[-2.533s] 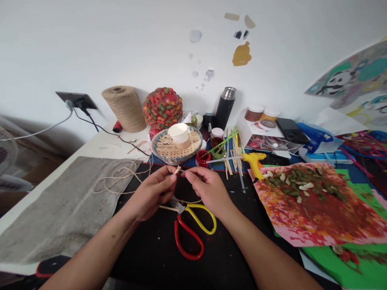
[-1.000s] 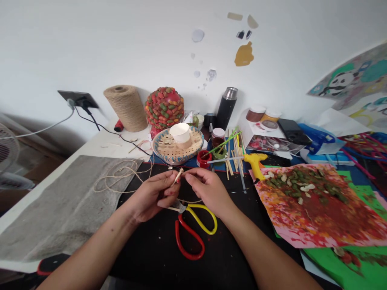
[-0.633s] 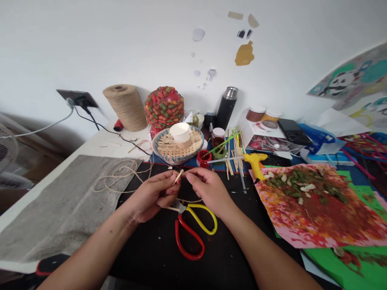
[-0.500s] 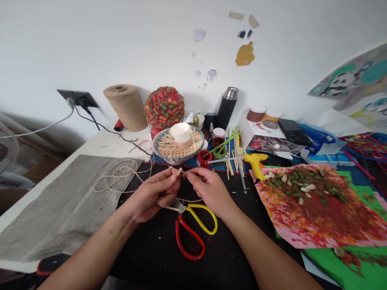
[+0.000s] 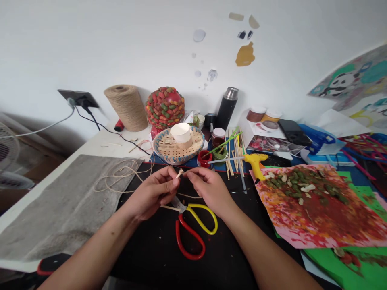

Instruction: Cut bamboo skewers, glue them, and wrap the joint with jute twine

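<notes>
My left hand (image 5: 157, 189) is closed in a pinch around a short, pale wooden stick (image 5: 178, 175). A small light-coloured tuft, which looks like wrapped twine, sits on the stick's tip. Facing it, my right hand (image 5: 208, 189) has thumb and forefinger pressed together close to that tip, on what looks like a thin strand of twine (image 5: 193, 197); the pinched bit is barely visible. Below the hands, scissors (image 5: 196, 229) with one red and one yellow handle lie on the black mat, their blades partly hidden by my left hand. Another thin stick (image 5: 169, 208) lies beside the blades.
Loose twine (image 5: 121, 177) coils over a grey cloth (image 5: 60, 201) at left. Behind stand a twine spool (image 5: 125, 108), a woven basket (image 5: 160, 151) bearing a paper cup (image 5: 180, 132), and paint jars (image 5: 204, 158). To the right are a yellow glue gun (image 5: 256, 164) and painted paper (image 5: 314, 225).
My left fingers have shifted and the stick's pale tip shows more between them. My right hand has hardly moved; the scissors and table items stay in place.
</notes>
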`<state>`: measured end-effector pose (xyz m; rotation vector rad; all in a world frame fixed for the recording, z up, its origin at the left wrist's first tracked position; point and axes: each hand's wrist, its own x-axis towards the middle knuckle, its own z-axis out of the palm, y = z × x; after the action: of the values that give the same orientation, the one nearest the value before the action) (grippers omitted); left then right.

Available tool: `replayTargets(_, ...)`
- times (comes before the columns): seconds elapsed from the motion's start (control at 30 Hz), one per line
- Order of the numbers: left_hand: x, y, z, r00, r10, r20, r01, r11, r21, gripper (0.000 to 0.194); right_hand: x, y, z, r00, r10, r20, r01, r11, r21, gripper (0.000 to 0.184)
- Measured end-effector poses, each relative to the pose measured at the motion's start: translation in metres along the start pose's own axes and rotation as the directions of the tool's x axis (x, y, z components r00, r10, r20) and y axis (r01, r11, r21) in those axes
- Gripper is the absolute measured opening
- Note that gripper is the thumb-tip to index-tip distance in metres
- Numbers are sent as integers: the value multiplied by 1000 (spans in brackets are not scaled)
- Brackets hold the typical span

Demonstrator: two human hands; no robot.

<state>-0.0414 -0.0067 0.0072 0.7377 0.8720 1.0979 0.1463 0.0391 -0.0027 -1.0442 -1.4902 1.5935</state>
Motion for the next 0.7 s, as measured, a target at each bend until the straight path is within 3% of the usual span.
replayTargets(0.47,1,1,3,999,10,-51,-8,999,41,40,1,3,-1,1000,-21,-6,21,1000,-17,27)
replayTargets(0.7,1,-1,2,999,32,-13,-32,999,37,39,1,4,-1,1000,-18,-7,18,1000,4,28)
